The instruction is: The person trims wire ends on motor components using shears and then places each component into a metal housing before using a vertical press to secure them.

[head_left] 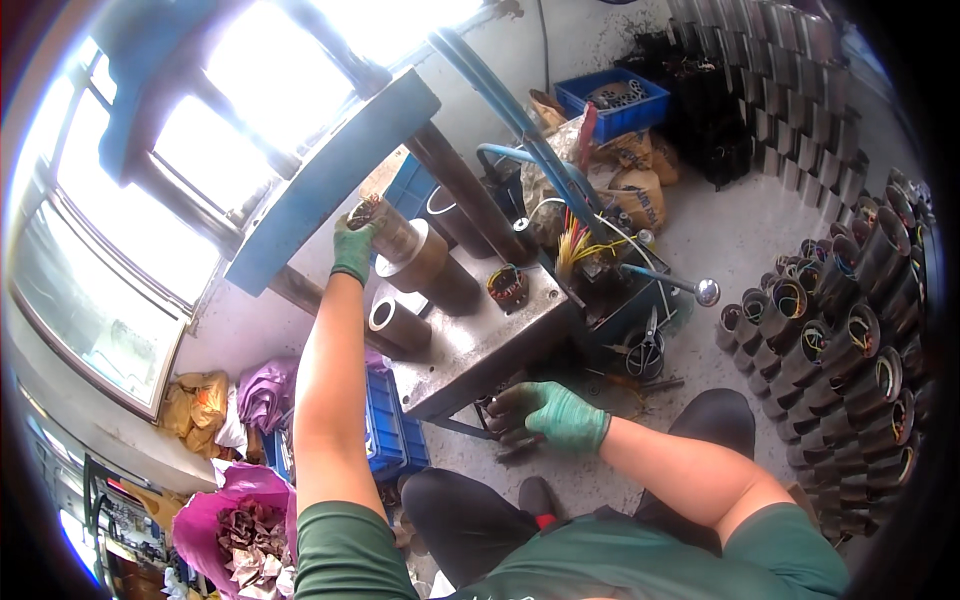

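Observation:
My left hand (pixel 354 248), in a green work glove, reaches up to the press table. Its fingers curl around the upper end of a metal cylinder with wire windings (pixel 366 211), probably a motor stator. That cylinder stands tilted in view on a wider metal collar (pixel 415 258) above a dark thick sleeve (pixel 450 288). My right hand (pixel 550 415), in a green glove with dark, dirty fingers, hangs in front of the table's near edge. Its fingers are stretched out and apart, and nothing shows in them. A short wound stator (pixel 508 287) sits on the metal table (pixel 470 345).
A blue press beam (pixel 335 180) hangs above the table on steel columns. Hollow metal tubes (pixel 400 325) stand beside the stack. A ball-ended lever (pixel 706 292) juts out at right. Scissors (pixel 648 345) lie below it. Rows of wired cylinders (pixel 860 340) cover the right floor.

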{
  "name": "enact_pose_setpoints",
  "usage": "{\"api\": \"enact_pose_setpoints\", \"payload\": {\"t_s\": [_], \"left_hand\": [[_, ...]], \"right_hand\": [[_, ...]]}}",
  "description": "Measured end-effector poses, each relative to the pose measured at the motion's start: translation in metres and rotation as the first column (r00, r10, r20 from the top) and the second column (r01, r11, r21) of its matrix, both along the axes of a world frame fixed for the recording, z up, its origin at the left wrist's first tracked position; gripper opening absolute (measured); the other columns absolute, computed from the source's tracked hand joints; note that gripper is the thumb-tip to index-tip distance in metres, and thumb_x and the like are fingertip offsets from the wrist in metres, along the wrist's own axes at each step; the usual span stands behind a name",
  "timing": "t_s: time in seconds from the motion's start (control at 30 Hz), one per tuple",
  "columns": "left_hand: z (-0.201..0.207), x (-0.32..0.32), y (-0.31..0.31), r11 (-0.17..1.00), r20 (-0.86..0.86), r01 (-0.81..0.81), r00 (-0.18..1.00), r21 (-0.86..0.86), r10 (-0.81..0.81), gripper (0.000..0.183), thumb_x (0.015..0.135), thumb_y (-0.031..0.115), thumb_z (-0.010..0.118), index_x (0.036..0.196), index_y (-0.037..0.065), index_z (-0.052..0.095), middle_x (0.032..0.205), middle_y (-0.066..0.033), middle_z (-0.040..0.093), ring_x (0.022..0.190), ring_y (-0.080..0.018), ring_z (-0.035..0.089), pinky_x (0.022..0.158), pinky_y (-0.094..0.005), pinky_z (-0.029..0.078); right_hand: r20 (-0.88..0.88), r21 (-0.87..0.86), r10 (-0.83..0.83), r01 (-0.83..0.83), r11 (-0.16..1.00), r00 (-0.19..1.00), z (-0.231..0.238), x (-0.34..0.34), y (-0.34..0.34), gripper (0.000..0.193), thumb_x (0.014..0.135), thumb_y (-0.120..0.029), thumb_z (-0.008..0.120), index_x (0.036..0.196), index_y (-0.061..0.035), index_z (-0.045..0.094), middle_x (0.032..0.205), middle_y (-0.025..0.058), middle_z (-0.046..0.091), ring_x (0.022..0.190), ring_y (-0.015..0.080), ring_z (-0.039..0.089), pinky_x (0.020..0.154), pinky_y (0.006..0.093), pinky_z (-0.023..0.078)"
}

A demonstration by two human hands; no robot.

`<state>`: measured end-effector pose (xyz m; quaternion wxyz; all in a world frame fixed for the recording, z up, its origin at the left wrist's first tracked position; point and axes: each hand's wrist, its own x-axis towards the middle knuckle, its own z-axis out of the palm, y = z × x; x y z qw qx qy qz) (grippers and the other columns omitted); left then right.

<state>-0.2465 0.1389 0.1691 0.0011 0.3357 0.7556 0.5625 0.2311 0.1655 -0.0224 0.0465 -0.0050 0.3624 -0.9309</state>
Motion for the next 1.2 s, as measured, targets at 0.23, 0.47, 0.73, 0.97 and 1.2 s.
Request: {"api": "enact_pose_setpoints", "payload": {"t_s": [0.23,0.47,0.73,0.97,1.2], "left_hand": [[0.003,0.040,-0.007,0.991,-0.110,-0.113,0.987,0.070,0.121,0.065,0.077,0.008,0.092,0.130,-0.004,0.057,0.112,-0.0090,0.071,0.098,-0.0202,0.068,0.090,-0.0325,0.055],[0.028,0.088,-0.009,0.790,-0.580,-0.495,0.783,-0.362,0.225,0.071,0.081,0.047,0.086,0.129,0.002,0.060,0.118,-0.0211,0.074,0.113,-0.0334,0.072,0.097,-0.0406,0.055],[0.035,0.079,-0.024,0.745,-0.611,-0.497,0.777,-0.444,0.155,0.079,0.087,0.050,0.076,0.146,0.005,0.049,0.122,-0.0266,0.071,0.117,-0.0423,0.068,0.100,-0.0463,0.054],[-0.023,0.078,-0.086,0.926,-0.367,-0.264,0.917,-0.268,0.155,0.096,0.089,0.045,0.079,0.161,0.003,0.030,0.124,-0.0248,0.070,0.112,-0.0376,0.069,0.098,-0.0428,0.053],[-0.160,0.126,-0.294,0.954,-0.059,-0.110,0.993,-0.277,0.098,0.059,0.093,0.020,0.076,0.146,0.005,0.055,0.120,-0.0150,0.073,0.105,-0.0227,0.072,0.095,-0.0350,0.056]], "right_hand": [[-0.138,0.119,-0.102,0.118,0.986,0.985,-0.011,-0.005,-0.003,0.060,0.074,0.015,0.049,0.131,0.0042,0.062,0.128,0.0145,0.071,0.126,0.0263,0.066,0.112,0.0389,0.049],[-0.091,0.191,-0.089,0.105,0.976,0.992,-0.004,0.002,0.003,0.047,0.085,0.008,0.062,0.132,0.0042,0.062,0.126,0.0120,0.071,0.118,0.0210,0.067,0.105,0.0361,0.053],[-0.086,0.254,-0.049,0.070,0.965,0.995,0.019,0.016,0.005,0.046,0.089,0.005,0.063,0.135,0.0052,0.060,0.126,0.0127,0.071,0.114,0.0202,0.068,0.103,0.0358,0.055],[-0.054,0.360,-0.099,0.112,0.926,0.994,0.029,0.040,0.021,0.040,0.096,-0.002,0.065,0.135,0.0042,0.060,0.126,0.0136,0.069,0.109,0.0208,0.070,0.094,0.0361,0.060],[-0.042,0.918,-0.032,0.051,0.393,0.999,0.029,0.065,0.082,0.043,0.091,-0.013,0.068,0.130,0.0049,0.066,0.117,0.0145,0.075,0.108,0.0217,0.071,0.096,0.0343,0.057]]}}
